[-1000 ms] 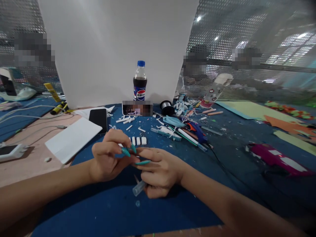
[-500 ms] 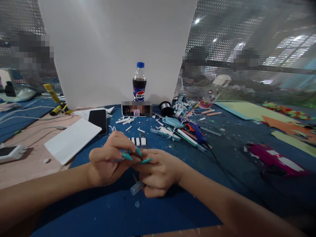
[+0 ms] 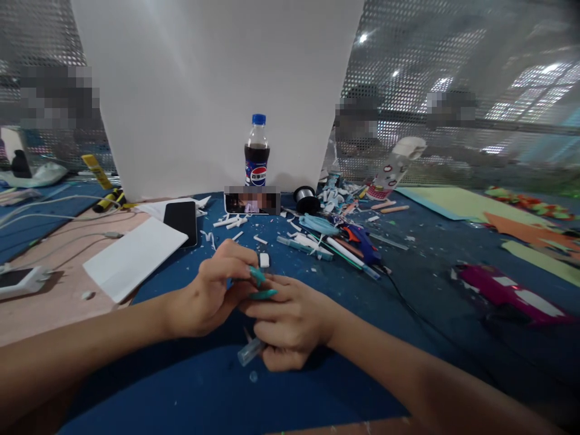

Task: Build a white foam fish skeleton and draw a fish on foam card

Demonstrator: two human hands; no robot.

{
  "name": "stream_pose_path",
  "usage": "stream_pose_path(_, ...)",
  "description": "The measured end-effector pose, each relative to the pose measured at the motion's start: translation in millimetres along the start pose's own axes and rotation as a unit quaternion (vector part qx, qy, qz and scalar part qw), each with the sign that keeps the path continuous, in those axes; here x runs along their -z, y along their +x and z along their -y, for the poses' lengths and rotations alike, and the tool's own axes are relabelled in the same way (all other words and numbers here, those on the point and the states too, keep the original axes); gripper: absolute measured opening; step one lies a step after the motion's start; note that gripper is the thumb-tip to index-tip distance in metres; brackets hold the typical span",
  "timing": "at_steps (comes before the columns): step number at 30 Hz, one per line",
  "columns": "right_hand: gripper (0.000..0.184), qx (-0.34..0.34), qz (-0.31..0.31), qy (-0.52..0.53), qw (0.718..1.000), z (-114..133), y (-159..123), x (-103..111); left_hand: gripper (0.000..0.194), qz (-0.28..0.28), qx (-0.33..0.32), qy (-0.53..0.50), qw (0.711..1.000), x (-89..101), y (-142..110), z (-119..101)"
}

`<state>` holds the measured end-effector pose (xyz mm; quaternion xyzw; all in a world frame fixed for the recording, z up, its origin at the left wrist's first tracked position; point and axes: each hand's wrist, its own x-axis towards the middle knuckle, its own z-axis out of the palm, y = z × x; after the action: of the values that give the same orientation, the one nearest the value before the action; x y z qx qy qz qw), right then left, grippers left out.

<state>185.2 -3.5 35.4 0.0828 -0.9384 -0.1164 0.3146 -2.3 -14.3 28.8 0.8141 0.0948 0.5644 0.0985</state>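
Note:
Over the blue mat (image 3: 217, 393), my left hand (image 3: 215, 290) and my right hand (image 3: 292, 323) meet at the fingertips, which have long teal nails. The left one is closed in a pinch, and whatever lies between its fingers is hidden. Wrapped by the curled lower fingers of my right hand is a clear plastic tube-like piece (image 3: 249, 353); a thin pointed tip shows just above it. Whether my right thumb and index also grip something small, I cannot make out. Just beyond the hands lies a small white block (image 3: 264, 260).
Behind are a propped phone (image 3: 252, 200), a cola bottle (image 3: 257, 154) and a wire spool (image 3: 306, 199). A blue glue gun (image 3: 362, 243) lies among pens and white scraps to the right, near a magenta tool (image 3: 512, 293). White paper (image 3: 136, 260) partly covers a dark phone (image 3: 181, 220) at left.
My left hand has shifted slightly right, its fingers closing in tighter against my right hand. It now covers most of the white blocks behind it. My right hand has barely moved.

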Motion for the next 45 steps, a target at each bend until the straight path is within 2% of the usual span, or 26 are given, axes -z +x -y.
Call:
stream_pose_path(3, 0.026, 0.0, -0.001, 0.009, 1.0, 0.3, 0.5, -1.4, 0.03, 0.038, -0.012, -0.002, 0.999, -0.3, 1.7, -1.2)
stream_pose_path(12, 0.023, -0.001, -0.011, 0.018, 1.0, 1.8, 1.0, -2.0, 0.025, 0.091, -0.005, 0.002, 0.996, 1.0, 9.9, -6.1)
stream_pose_path(23, 0.024, -0.004, -0.004, 0.014, 1.0, 2.7, -2.0, -3.8, 0.024, 0.112, -0.009, 0.009, 0.994, 0.2, 9.5, -5.6)
stream_pose_path(25, 0.024, -0.009, -0.004, 0.011, 1.0, 1.4, -1.5, -2.9, 0.025, 0.096, -0.011, 0.018, 0.995, 0.1, 9.0, -5.6)
stream_pose_path(28, 0.023, -0.02, -0.002, 0.014, 1.0, -2.1, -1.5, -1.0, 0.032, 0.021, -0.004, 0.045, 0.999, -1.6, 6.4, -2.5)
stream_pose_path(33, 0.025, -0.016, 0.015, 0.004, 1.0, -6.7, -4.6, 1.4, 0.042, -0.08, 0.055, 0.089, 0.991, -5.1, -1.3, 10.8)
stream_pose_path(36, 0.024, -0.009, 0.015, 0.007, 1.0, -7.8, -6.6, 1.0, 0.046, -0.079, 0.082, 0.097, 0.989, -4.7, -3.9, 16.1)
stream_pose_path(45, 0.028, 0.007, 0.044, -0.004, 0.999, -8.1, -8.0, 2.9, 0.044, -0.042, 0.088, 0.097, 0.99, -3.6, -1.6, 10.2)
